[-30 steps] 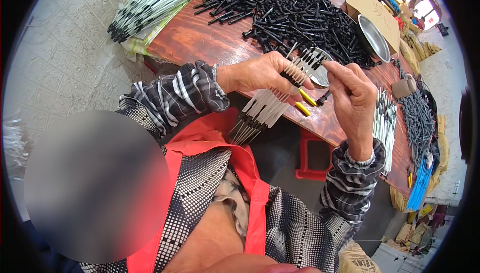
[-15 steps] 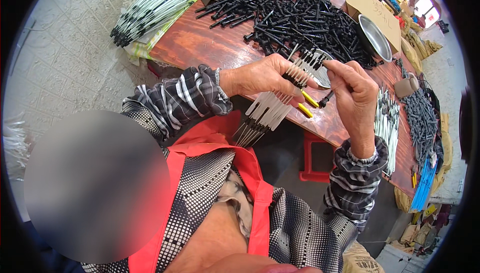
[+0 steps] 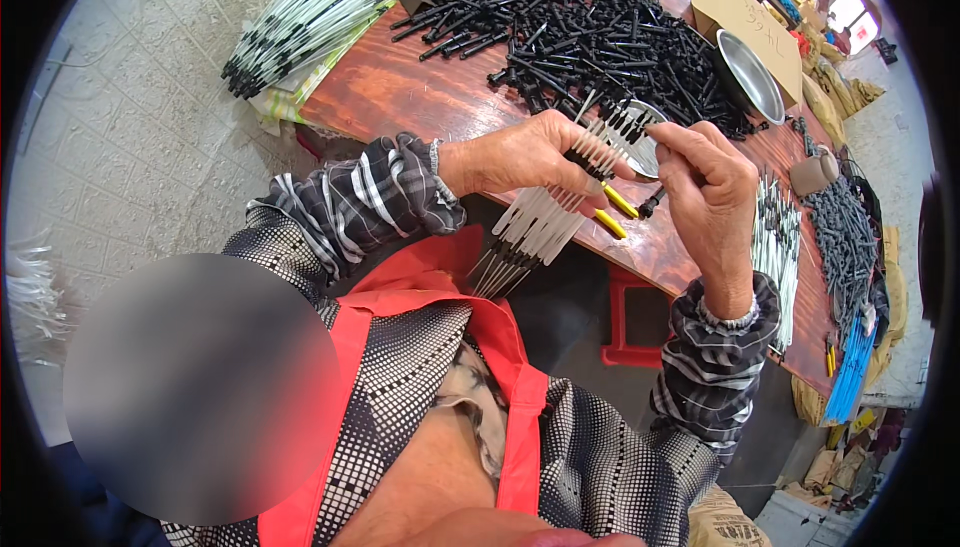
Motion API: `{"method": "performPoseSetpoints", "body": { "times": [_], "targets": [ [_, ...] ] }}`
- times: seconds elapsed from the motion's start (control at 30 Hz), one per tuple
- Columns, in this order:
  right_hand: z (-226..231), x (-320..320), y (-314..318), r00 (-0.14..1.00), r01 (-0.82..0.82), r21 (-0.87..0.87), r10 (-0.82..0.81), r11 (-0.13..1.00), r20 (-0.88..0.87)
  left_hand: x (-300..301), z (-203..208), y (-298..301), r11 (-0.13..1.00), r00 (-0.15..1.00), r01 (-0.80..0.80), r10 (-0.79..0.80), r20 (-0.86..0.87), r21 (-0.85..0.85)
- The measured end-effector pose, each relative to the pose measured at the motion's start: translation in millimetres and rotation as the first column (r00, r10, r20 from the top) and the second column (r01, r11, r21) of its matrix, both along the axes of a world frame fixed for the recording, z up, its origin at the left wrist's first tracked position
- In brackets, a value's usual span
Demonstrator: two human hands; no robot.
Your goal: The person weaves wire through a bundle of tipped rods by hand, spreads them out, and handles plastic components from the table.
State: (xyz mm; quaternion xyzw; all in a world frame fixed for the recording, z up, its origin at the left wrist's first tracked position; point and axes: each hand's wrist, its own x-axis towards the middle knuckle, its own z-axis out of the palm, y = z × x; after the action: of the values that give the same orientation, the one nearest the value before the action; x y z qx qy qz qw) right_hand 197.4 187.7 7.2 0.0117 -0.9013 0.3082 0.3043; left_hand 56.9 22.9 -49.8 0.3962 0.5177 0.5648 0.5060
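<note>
My left hand (image 3: pixel 525 155) is closed round a fanned row of thin white rods with black parts (image 3: pixel 540 227). Their wide white sections and thin dark ends hang below the hand, and their upper ends stick out to the right of it. Thumb and forefinger of my right hand (image 3: pixel 712 182) are pinched together at those upper black tips; what lies between the fingers is too small to make out. Behind the rods sits a small metal dish (image 3: pixel 646 158), partly hidden. A tool with yellow handles (image 3: pixel 611 224) and a short black piece (image 3: pixel 652 203) lie below the hands.
A large heap of black tubes (image 3: pixel 600 27) covers the back of the wooden table (image 3: pixel 370 97). Further bundles of white rods lie at the far left (image 3: pixel 305 27) and right (image 3: pixel 777 257). A metal bowl (image 3: pixel 750 77) leans by a carton (image 3: pixel 750 22). A red stool (image 3: pixel 615 322) stands below.
Both hands keep nearly the same place and grip. The right fingertips stay at the rod tips, and the view has shifted very slightly.
</note>
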Motion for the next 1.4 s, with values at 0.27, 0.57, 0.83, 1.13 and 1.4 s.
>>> {"method": "performPoseSetpoints", "body": {
  "times": [0.27, 0.57, 0.83, 1.13, 1.4],
  "targets": [
    [-2.0, -3.6, -13.2, 0.996, 0.076, -0.06, -0.079, 0.995, -0.049, -1.5, -2.0, 1.3, 1.0, 0.998, -0.005, 0.006, 0.059, -0.006],
    [0.1, -11.3, -14.8, 0.985, 0.076, 0.19, -0.044, 0.979, -0.166, -4.1, -5.8, 4.8, 1.0, 1.0, 0.027, -0.027, -0.007, 0.001],
    [-26.4, 29.6, 6.3, 0.956, 0.135, -0.455, 0.006, 0.88, 0.294, -4.1, -5.5, -4.0, 0.999, 0.995, 0.031, -0.031, 0.093, 0.009],
    [-67.4, -39.7, -13.3, 0.864, -0.24, -0.845, 0.502, 0.479, 0.038, -12.3, -7.1, -0.4, 1.0, 0.995, 0.017, -0.017, 0.1, 0.01],
    [-72.6, -51.3, -27.6, 0.961, -0.078, -0.927, 0.274, 0.367, 0.027, -10.5, -10.4, -4.3, 1.0, 0.978, 0.011, -0.006, 0.209, -0.022]
  ]
}}
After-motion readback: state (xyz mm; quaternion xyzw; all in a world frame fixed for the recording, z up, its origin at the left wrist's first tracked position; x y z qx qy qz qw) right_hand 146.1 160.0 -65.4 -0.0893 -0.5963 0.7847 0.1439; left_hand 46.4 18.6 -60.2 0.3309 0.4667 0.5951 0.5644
